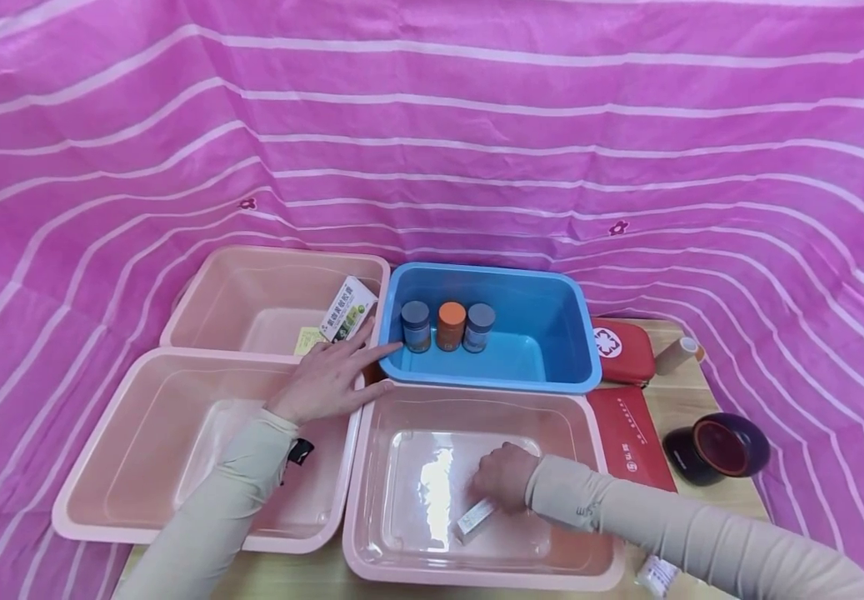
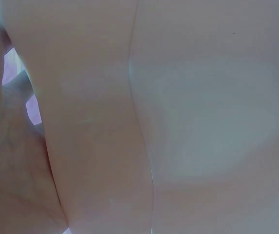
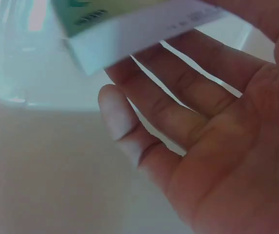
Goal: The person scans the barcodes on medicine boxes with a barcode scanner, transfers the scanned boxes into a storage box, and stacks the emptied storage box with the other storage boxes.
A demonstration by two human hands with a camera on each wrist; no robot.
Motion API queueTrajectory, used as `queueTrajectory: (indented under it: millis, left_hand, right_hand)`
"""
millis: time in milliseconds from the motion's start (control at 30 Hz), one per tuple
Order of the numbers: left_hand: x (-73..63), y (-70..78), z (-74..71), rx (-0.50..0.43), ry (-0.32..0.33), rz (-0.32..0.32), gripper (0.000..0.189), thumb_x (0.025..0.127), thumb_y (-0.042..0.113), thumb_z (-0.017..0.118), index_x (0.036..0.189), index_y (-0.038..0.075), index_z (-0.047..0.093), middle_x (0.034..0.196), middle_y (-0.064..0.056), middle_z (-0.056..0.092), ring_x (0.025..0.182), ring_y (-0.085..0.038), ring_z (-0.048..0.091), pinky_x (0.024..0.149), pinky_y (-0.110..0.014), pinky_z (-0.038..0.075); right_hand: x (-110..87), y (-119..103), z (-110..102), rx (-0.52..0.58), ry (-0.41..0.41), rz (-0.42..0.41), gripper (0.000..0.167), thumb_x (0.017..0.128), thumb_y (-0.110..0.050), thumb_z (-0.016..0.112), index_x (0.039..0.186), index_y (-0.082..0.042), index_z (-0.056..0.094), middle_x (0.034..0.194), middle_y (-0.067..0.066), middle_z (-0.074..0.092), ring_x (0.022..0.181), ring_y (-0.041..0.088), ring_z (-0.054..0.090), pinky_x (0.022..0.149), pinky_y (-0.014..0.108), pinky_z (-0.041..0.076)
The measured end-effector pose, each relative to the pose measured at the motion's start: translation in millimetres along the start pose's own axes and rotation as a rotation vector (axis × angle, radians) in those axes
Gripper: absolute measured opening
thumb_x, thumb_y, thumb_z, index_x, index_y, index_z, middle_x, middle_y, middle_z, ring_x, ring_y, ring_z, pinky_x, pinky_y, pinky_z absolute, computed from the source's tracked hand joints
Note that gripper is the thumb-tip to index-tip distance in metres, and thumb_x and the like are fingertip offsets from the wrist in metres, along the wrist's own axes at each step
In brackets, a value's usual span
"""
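In the head view my right hand point(image 1: 505, 477) reaches down into the front right pink bin point(image 1: 357, 508). It holds a small white medicine box point(image 1: 475, 521) over the bin's floor. From the right wrist, the medicine box point(image 3: 124, 41) shows green and pale yellow on one face, with the thumb and fingers on either side. My left hand point(image 1: 330, 375) lies spread with straight fingers over the rims where the bins meet. Its fingertips are near the blue bin point(image 1: 487, 386) and a white and green medicine box point(image 1: 349, 308) in the back left pink bin point(image 1: 207, 346).
Three capped bottles point(image 1: 451, 327) stand in the blue bin. Left of my right hand's bin is another pink bin point(image 1: 139, 433). Right of the bins lie a red case point(image 1: 626, 350), a red packet point(image 1: 634, 437), a beige roll point(image 1: 675, 356), a black rounded object point(image 1: 716, 447) and a white bottle point(image 1: 656, 575).
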State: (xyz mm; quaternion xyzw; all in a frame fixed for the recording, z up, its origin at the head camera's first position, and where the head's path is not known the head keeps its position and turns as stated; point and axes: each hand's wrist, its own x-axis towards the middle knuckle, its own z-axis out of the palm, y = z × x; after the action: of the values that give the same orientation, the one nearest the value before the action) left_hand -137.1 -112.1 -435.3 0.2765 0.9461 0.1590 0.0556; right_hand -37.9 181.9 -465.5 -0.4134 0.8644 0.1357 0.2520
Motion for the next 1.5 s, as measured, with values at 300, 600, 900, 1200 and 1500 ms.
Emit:
queueTrajectory:
  millis: [300, 600, 900, 1200, 1500]
  left_hand:
    - [0.1, -0.2, 0.2, 0.001, 0.003, 0.001, 0.069, 0.095, 0.068, 0.055, 0.157, 0.041, 0.040, 0.173, -0.007, 0.013, 0.147, -0.038, 0.044, 0.110, -0.070, 0.038]
    - [0.0, 0.4, -0.3, 0.020, -0.002, -0.008, 0.069, 0.095, 0.070, 0.053, 0.157, 0.043, 0.039, 0.174, -0.006, 0.011, 0.148, -0.039, 0.043, 0.109, -0.068, 0.040]
    - [-0.9, 2.2, -1.8, 0.007, -0.016, -0.018, 0.070, 0.095, 0.068, 0.055, 0.158, 0.042, 0.038, 0.174, -0.006, 0.012, 0.149, -0.041, 0.040, 0.111, -0.072, 0.035]
    - [-2.0, 2.0, -1.8, 0.005, -0.024, -0.022, 0.070, 0.095, 0.069, 0.054, 0.158, 0.041, 0.038, 0.173, -0.007, 0.014, 0.148, -0.042, 0.041, 0.110, -0.074, 0.035]
    - [-1.2, 2.5, -2.6, 0.013, -0.016, -0.002, 0.070, 0.096, 0.066, 0.055, 0.158, 0.039, 0.039, 0.173, -0.009, 0.014, 0.147, -0.041, 0.042, 0.109, -0.071, 0.038]
  right_hand:
    - [-9.3, 24.2, -17.0, 0.185, 0.036, 0.032, 0.040, 0.081, -0.025, 0.088, 0.117, -0.036, 0.075, 0.104, -0.011, 0.078, 0.097, 0.018, 0.076, 0.090, 0.043, 0.061]
    - [-43.8, 42.2, -36.8, 0.385, 0.264, 0.022, 0.036, 0.076, -0.022, 0.092, 0.110, -0.024, 0.079, 0.103, -0.007, 0.078, 0.095, 0.016, 0.075, 0.084, 0.037, 0.062]
    - [-92.2, 61.4, -48.4, 0.582, 0.460, 0.040, 0.028, 0.081, -0.017, 0.088, 0.106, -0.018, 0.076, 0.101, -0.006, 0.070, 0.090, 0.008, 0.064, 0.080, 0.035, 0.061]
    - [-139.4, 73.1, -52.5, 0.634, 0.686, 0.094, 0.028, 0.082, -0.014, 0.087, 0.106, -0.022, 0.074, 0.097, -0.014, 0.066, 0.082, 0.001, 0.058, 0.067, 0.021, 0.055]
    - [-193.1, 92.5, -44.2, 0.516, 0.919, 0.226, 0.045, 0.069, -0.002, 0.092, 0.104, -0.024, 0.074, 0.098, -0.013, 0.068, 0.077, -0.002, 0.057, 0.063, 0.016, 0.051]
